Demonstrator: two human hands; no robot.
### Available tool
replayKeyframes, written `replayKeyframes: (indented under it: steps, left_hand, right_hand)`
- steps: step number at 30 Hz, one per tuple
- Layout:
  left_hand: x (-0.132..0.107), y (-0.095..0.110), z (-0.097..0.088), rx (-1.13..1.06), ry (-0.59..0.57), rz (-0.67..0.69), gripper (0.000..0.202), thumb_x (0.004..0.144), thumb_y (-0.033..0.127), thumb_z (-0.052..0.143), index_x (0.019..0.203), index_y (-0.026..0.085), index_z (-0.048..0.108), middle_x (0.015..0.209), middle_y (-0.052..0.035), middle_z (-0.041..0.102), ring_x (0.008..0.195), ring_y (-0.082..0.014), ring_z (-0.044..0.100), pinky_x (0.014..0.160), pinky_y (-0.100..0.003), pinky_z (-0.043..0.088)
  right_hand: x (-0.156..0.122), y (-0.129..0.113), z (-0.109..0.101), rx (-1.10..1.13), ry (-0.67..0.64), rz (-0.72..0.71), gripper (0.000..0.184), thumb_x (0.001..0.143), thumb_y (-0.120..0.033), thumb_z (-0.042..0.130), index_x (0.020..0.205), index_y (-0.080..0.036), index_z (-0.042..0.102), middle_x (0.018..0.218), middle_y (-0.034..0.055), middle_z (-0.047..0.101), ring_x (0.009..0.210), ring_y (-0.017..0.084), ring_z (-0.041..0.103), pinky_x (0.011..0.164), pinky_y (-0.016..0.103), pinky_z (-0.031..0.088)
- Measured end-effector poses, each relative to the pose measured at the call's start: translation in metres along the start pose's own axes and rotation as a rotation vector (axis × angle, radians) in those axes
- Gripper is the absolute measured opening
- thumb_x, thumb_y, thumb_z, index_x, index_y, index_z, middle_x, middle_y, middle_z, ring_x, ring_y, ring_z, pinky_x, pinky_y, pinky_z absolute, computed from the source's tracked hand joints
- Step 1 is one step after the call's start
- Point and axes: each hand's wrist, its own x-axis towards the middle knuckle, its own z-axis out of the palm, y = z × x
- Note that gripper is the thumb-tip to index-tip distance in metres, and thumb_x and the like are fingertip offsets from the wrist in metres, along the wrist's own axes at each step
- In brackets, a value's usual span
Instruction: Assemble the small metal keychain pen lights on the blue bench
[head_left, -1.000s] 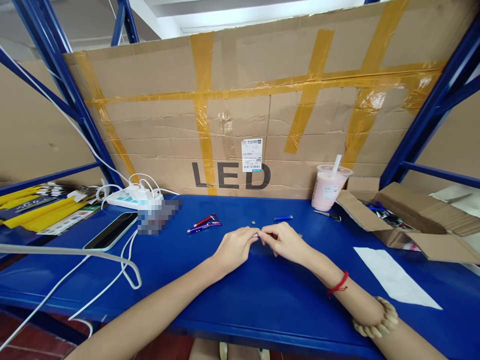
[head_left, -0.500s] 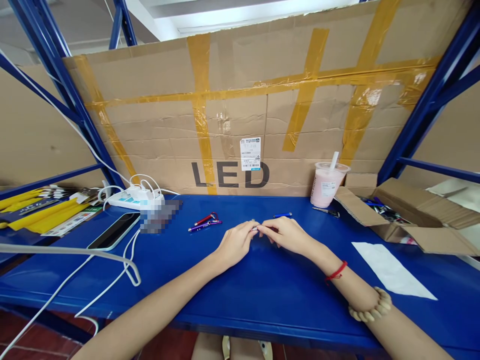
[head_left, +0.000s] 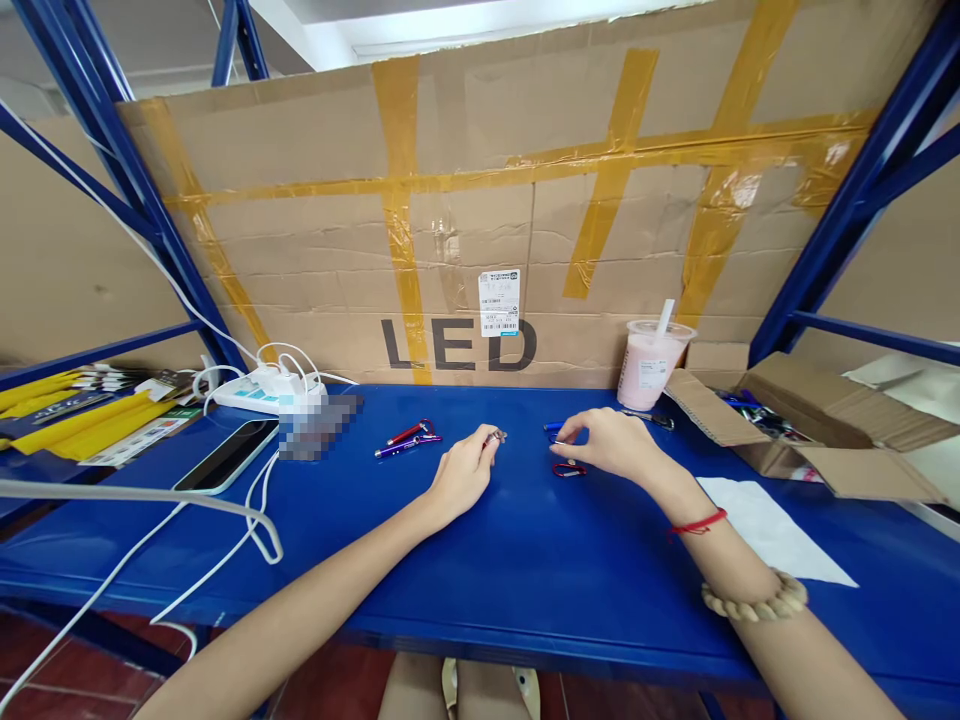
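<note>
One small metallic piece [head_left: 496,437] sits tightly pinched in left hand [head_left: 461,474]; right hand [head_left: 616,447] curls half-open, hold unclear, near red-edged piece [head_left: 569,470].

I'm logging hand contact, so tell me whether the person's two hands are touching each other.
No, the left hand and the right hand are apart, with blue tabletop showing between them.
</note>
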Motion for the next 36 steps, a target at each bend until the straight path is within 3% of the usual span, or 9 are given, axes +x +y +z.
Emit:
replayKeyframes:
  steps: [3,9,13,17,20,25,30,36]
  left_hand:
    - [0.002,-0.002,0.001,-0.096,0.045,0.000,0.022,0.093,0.030,0.028,0.098,0.019,0.047,0.072,0.0014,0.054,0.067,-0.0120,0.051,0.066,-0.023,0.035]
    - [0.004,0.002,0.001,-0.216,0.073,0.006,0.020,0.091,0.030,0.032,0.100,0.017,0.045,0.069,0.0010,0.051,0.063,-0.0110,0.046,0.061,-0.021,0.035]
    - [0.003,0.005,0.001,-0.215,0.096,-0.010,0.018,0.086,0.027,0.041,0.101,0.017,0.046,0.070,0.0017,0.048,0.060,-0.0097,0.042,0.058,-0.021,0.033]
    - [0.002,0.006,0.002,-0.271,0.086,-0.031,0.017,0.083,0.024,0.045,0.098,0.017,0.045,0.069,0.0028,0.046,0.057,-0.0083,0.038,0.056,-0.020,0.032]
    - [0.002,0.008,0.002,-0.329,0.080,-0.073,0.013,0.081,0.023,0.047,0.092,0.017,0.041,0.069,0.0034,0.045,0.057,-0.0077,0.038,0.056,-0.020,0.032]
    - [0.002,0.009,0.002,-0.348,0.057,-0.116,0.015,0.079,0.023,0.048,0.083,0.017,0.035,0.070,0.0041,0.043,0.054,-0.0064,0.034,0.053,-0.019,0.031]
    - [0.002,0.007,0.005,-0.292,0.001,-0.114,0.021,0.080,0.031,0.050,0.082,0.017,0.034,0.070,0.0042,0.047,0.054,-0.0065,0.037,0.053,-0.019,0.033]
    - [0.005,-0.002,0.010,-0.189,-0.045,-0.012,0.015,0.083,0.029,0.045,0.084,0.017,0.035,0.068,0.0040,0.049,0.053,-0.0078,0.041,0.052,-0.020,0.031]
  right_hand:
    - [-0.003,-0.001,-0.003,-0.034,-0.093,-0.013,0.016,0.069,-0.035,0.064,0.084,-0.031,0.069,0.097,-0.0061,0.065,0.092,0.018,0.059,0.066,0.025,0.038]
    - [-0.001,0.000,0.003,-0.163,-0.068,0.077,0.028,0.077,-0.026,0.056,0.103,-0.028,0.065,0.108,-0.0026,0.061,0.099,0.022,0.057,0.074,0.031,0.040]
    - [0.000,0.001,0.004,-0.205,-0.083,0.096,0.026,0.076,-0.021,0.057,0.099,-0.027,0.067,0.105,-0.0015,0.062,0.098,0.022,0.057,0.073,0.029,0.039]
    - [-0.002,-0.001,-0.001,-0.101,-0.119,0.048,0.012,0.073,-0.035,0.063,0.080,-0.029,0.070,0.092,-0.0022,0.065,0.087,0.019,0.059,0.063,0.025,0.037]
    - [-0.004,0.000,-0.002,-0.010,-0.211,0.003,0.024,0.062,-0.044,0.072,0.079,-0.028,0.070,0.089,-0.0024,0.065,0.083,0.017,0.060,0.061,0.023,0.038]
    - [-0.003,0.006,0.004,0.169,-0.404,0.015,0.018,0.068,-0.019,0.063,0.085,-0.021,0.069,0.083,-0.0010,0.066,0.063,0.011,0.060,0.056,0.020,0.042]
    - [-0.003,-0.012,0.016,0.133,-0.266,-0.104,0.015,0.062,-0.020,0.061,0.074,-0.022,0.070,0.079,-0.0029,0.066,0.073,0.014,0.060,0.060,0.021,0.039]
    - [-0.005,-0.043,0.033,0.245,-0.219,-0.273,0.013,0.063,-0.022,0.058,0.071,-0.019,0.067,0.075,-0.0015,0.065,0.067,0.011,0.058,0.058,0.021,0.037]
